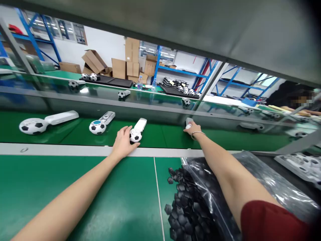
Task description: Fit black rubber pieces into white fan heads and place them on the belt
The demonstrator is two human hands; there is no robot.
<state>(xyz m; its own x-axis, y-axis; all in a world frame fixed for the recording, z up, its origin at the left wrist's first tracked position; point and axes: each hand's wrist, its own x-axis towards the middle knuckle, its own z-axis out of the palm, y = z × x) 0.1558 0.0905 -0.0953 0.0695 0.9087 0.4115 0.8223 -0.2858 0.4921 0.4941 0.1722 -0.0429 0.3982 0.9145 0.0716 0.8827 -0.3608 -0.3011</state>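
Note:
On the green conveyor belt (173,135), my left hand (122,143) has its fingers and thumb around the ball end of a white soccer-ball-headed handheld device (135,135), whose handle points away. Farther right, my right hand (194,129) reaches across and grips another white device (189,121), mostly hidden by the fingers. To the left on the belt lie a similar device with a blue disc (97,126) and one with its smooth white handle (62,117) turned sideways.
Black plastic pentagon-like pieces (184,204) spill from a clear plastic bag (253,174) on the green worktable (120,204). White ball-patterned parts (304,164) sit in a tray at right. A metal shelf (175,23) overhangs. Behind are cartons (119,68); another person's arm (311,112) shows far right.

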